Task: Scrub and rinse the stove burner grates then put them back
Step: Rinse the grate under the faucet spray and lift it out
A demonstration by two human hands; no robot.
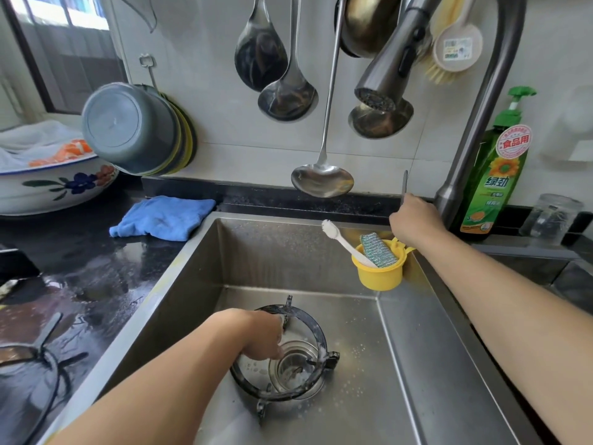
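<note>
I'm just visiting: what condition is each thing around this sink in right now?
Burner grate: soapy, lying in the sink over the drain.
Left hand: grips the grate's rim.
Right hand: holds the faucet lever.
Faucet: no water running.
Sink: wet, flecked with suds.
Yellow cup: hung in the sink's corner, holding a toothbrush and scrub pad.
Blue cloth: crumpled on the counter.

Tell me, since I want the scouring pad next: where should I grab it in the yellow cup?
Pinch the scouring pad by its upper end, coming from above. It stands tilted in the yellow cup, top half exposed, lower part buried; the toothbrush leans on its left, so approach slightly from the right.
</note>
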